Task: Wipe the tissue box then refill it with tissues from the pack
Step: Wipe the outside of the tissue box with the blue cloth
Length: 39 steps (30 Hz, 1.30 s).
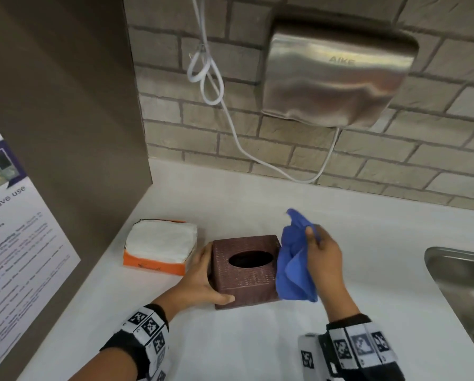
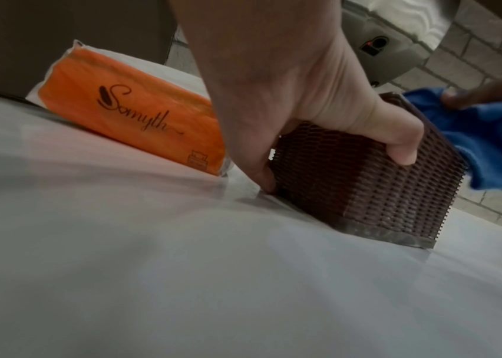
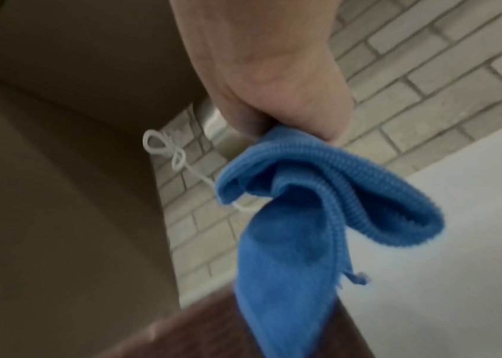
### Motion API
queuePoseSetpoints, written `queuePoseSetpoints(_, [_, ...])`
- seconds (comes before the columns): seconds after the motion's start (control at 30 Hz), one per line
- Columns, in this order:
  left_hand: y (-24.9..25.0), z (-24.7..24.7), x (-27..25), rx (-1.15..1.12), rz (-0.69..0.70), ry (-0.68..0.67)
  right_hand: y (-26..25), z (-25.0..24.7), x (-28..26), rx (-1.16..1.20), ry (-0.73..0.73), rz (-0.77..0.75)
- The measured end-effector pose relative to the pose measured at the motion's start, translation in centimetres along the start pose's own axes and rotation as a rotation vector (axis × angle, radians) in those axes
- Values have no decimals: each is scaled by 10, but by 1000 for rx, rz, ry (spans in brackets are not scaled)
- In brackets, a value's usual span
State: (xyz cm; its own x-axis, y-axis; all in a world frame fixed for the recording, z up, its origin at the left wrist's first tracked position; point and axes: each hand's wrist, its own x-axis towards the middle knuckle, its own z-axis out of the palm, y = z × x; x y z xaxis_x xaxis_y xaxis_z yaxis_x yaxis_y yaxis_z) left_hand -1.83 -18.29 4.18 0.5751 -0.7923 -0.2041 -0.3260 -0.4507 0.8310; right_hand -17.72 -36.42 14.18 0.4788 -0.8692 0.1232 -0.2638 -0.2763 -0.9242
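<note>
A brown woven tissue box (image 1: 245,270) with an oval top opening stands on the white counter (image 1: 230,339). My left hand (image 1: 203,281) grips its near left corner, thumb across the front face and fingers down the left side; the left wrist view shows the box (image 2: 366,189) under that left hand (image 2: 289,97). My right hand (image 1: 324,254) holds a bunched blue cloth (image 1: 295,265) against the box's right side. In the right wrist view the blue cloth (image 3: 305,230) hangs from the right hand (image 3: 274,84) over the box (image 3: 228,334). An orange tissue pack (image 1: 159,250), its white tissues exposed, lies left of the box.
A steel sink (image 1: 467,292) is sunk into the counter at the right. A steel hand dryer (image 1: 337,75) hangs on the brick wall, its white cord (image 1: 211,86) looping down behind the counter. A brown panel with a printed notice (image 1: 13,243) closes off the left.
</note>
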Motion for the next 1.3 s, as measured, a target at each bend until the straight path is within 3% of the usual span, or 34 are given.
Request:
queuePoseSetpoints(0.13, [2,0,0,3,10,-5,-33,-15,2,393,-200,86])
queuePoseSetpoints(0.23, [2,1,-1,14,1,-6,-30,-13,7,477,-256,173])
queuePoseSetpoints(0.37, [4,1,-2,5,-5,-8,-3,14,0,-76,-334,102])
queuePoseSetpoints(0.43, [4,1,-2,7,-3,2,16,36,-15,-485,-553,-153])
queuePoseSetpoints(0.5, [6,1,-2,8,-6,7,36,44,-18,-810,-649,-471])
queuePoseSetpoints(0.57, [5,0,-2,11,-5,7,42,37,-3,-887,-654,-530])
queuePoseSetpoints(0.67, [4,1,-1,7,-5,8,51,32,16,-795,-605,-470])
queuePoseSetpoints(0.73, [2,2,0,-11,-13,3,56,43,14,-706,-486,-429])
queuePoseSetpoints(0.8, [0,2,1,-30,-21,-6,54,59,0,-762,-394,-428])
queuePoseSetpoints(0.87, [0,2,3,-25,-18,-10,42,86,-19,-725,-452,-430])
queuePoseSetpoints(0.97, [-2,4,5,3,4,17,26,113,-46,-789,-623,-681])
queuePoseSetpoints(1.03, [-4,4,5,-27,-9,45,17,108,-34,-783,-663,-770])
queuePoseSetpoints(1.1, [-1,2,2,-39,-24,44,20,101,-11,-759,-638,-641])
queuePoseSetpoints(1.2, [5,0,-1,2,-77,20,21,108,6,-877,-444,-378])
queuePoseSetpoints(1.3, [-1,6,0,85,-52,44,-1,138,-30,-900,-465,-452])
